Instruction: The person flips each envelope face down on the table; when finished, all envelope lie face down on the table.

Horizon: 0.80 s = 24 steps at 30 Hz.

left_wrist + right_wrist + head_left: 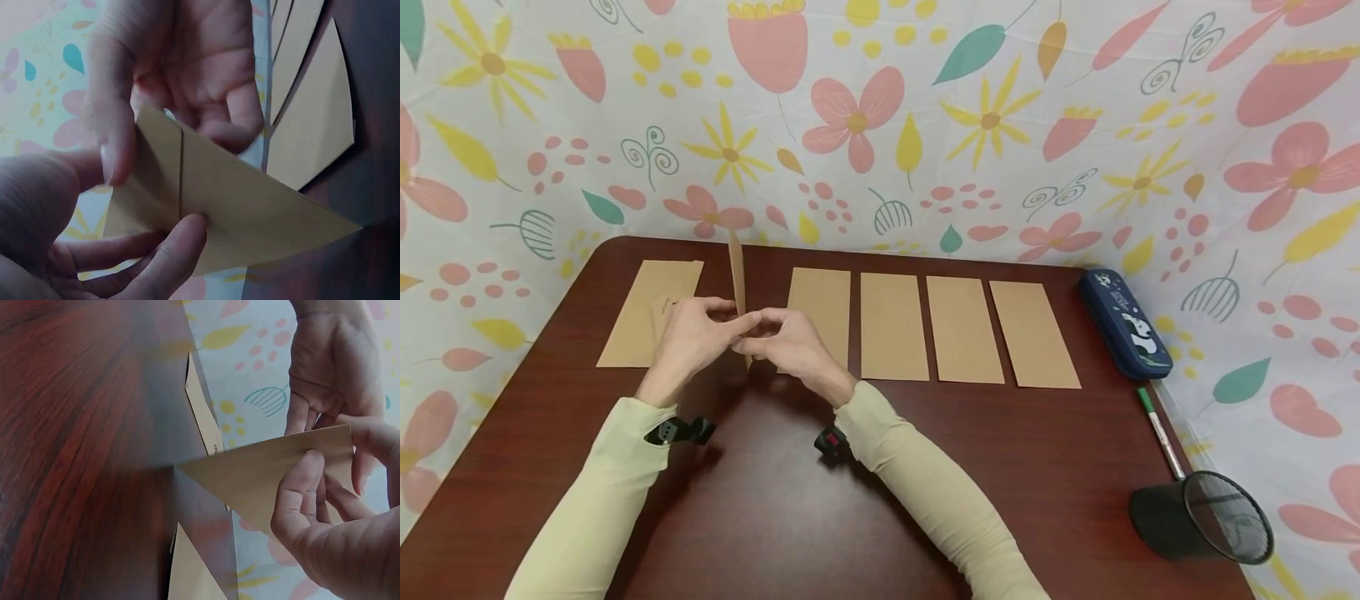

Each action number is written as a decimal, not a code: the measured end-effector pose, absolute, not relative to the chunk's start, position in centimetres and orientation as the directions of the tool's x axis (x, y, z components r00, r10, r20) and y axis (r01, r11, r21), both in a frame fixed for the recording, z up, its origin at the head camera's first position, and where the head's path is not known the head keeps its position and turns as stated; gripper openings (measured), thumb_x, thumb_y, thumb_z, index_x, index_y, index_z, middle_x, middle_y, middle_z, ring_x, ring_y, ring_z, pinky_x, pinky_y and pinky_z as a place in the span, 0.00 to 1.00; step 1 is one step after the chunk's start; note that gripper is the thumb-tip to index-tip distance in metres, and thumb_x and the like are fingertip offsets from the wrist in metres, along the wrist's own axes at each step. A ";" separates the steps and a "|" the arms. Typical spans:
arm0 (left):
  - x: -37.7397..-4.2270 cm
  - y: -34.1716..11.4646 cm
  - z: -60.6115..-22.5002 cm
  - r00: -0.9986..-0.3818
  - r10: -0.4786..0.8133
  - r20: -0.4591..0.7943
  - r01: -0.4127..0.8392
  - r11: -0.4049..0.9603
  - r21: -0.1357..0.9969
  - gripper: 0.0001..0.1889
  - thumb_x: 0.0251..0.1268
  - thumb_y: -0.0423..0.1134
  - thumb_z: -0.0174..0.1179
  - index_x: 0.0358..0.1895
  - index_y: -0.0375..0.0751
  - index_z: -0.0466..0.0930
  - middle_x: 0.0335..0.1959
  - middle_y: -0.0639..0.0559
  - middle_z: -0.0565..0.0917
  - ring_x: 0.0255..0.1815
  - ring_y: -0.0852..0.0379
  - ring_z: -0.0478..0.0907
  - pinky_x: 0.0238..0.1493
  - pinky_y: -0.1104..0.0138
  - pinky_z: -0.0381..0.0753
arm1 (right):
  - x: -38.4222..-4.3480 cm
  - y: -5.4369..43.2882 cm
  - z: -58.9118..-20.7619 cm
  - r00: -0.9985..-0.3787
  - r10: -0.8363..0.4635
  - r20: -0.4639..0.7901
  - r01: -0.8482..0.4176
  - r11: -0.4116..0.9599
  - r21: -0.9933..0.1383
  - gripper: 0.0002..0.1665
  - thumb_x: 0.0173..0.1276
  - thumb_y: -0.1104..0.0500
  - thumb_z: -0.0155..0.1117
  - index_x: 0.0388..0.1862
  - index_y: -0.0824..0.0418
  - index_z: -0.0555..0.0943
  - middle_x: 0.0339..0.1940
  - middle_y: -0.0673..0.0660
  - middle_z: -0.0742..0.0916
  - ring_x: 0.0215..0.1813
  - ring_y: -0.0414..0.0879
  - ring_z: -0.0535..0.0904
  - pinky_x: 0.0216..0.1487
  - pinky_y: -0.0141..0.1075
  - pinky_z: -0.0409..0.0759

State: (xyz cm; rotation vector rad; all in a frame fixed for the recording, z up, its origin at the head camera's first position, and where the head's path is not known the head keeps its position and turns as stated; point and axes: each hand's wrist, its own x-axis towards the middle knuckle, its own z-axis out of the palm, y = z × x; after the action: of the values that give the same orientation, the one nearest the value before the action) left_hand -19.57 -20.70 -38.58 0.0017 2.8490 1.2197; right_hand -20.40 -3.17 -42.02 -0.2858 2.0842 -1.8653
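Observation:
A brown paper envelope [737, 271] stands on edge between my two hands, above the left part of the table. My left hand [696, 333] pinches it; in the left wrist view the thumb presses its face beside a dark seam line. From the other side my right hand [793, 343] pinches the same envelope [262, 465], thumb and fingers at its end. Its lower corner points down at the tabletop. Left of my hands lie overlapping brown envelopes [632, 321], one with small handwriting. To the right, several flat brown envelopes [891, 325] lie in a row, the nearest partly behind my right hand.
A dark blue pencil case [1123, 325] with a panda print lies at the table's right edge. Below it are a green-capped marker [1161, 433] and a black mesh pen holder [1198, 517] on its side. A floral cloth [857, 125] hangs behind the dark wooden table [760, 517].

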 end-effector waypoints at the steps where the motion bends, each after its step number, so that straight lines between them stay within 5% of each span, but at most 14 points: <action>1: -19.5 -20.7 -38.5 -1.000 0.010 -0.029 -0.014 0.690 0.723 0.36 0.71 0.61 0.70 0.63 0.29 0.86 0.60 0.31 0.89 0.62 0.34 0.84 0.49 0.61 0.80 | -20.4 -3.2 -42.0 -0.919 -0.375 -0.120 0.085 0.109 -0.990 0.10 0.66 0.61 0.81 0.45 0.56 0.92 0.26 0.47 0.90 0.27 0.41 0.77 0.25 0.30 0.67; 8: -19.2 -20.8 -38.5 -0.998 -0.051 0.033 -0.011 0.692 0.722 0.16 0.71 0.41 0.70 0.51 0.29 0.91 0.43 0.33 0.93 0.42 0.43 0.85 0.33 0.70 0.75 | -20.8 -3.7 -42.1 -0.908 -0.396 -0.136 0.105 0.097 -0.990 0.22 0.65 0.65 0.81 0.59 0.64 0.90 0.48 0.59 0.94 0.41 0.36 0.87 0.43 0.26 0.83; 12: -19.0 -21.0 -38.3 -0.995 -0.099 0.002 -0.065 0.662 0.747 0.16 0.71 0.35 0.68 0.56 0.27 0.89 0.48 0.31 0.92 0.44 0.45 0.87 0.36 0.73 0.76 | -20.9 -3.7 -42.5 -0.920 -0.368 -0.135 0.090 0.139 -0.986 0.22 0.66 0.66 0.79 0.60 0.65 0.89 0.50 0.58 0.92 0.43 0.37 0.84 0.46 0.25 0.81; 18: -18.9 -21.6 -38.1 -0.989 -0.145 -0.044 -0.121 0.588 0.799 0.19 0.72 0.37 0.68 0.60 0.29 0.88 0.50 0.33 0.91 0.38 0.64 0.80 0.35 0.77 0.75 | -21.2 -3.5 -43.0 -0.953 -0.271 -0.138 0.068 0.254 -0.965 0.18 0.68 0.63 0.80 0.56 0.59 0.87 0.49 0.54 0.88 0.46 0.39 0.83 0.46 0.25 0.80; 24: -19.2 -22.5 -38.1 -0.982 -0.157 -0.103 -0.171 0.515 0.840 0.23 0.72 0.38 0.70 0.64 0.28 0.85 0.43 0.48 0.89 0.34 0.74 0.77 0.36 0.79 0.77 | -21.3 -3.4 -43.4 -0.974 -0.156 -0.167 0.098 0.373 -0.923 0.22 0.67 0.56 0.81 0.57 0.58 0.84 0.47 0.54 0.87 0.47 0.43 0.82 0.49 0.31 0.79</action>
State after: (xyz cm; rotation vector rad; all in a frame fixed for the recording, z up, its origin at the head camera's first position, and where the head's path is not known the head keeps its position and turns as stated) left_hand -19.22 -22.51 -38.09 -0.2946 2.7222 1.5117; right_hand -21.31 -3.40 -43.38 -0.0517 2.4074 -1.6412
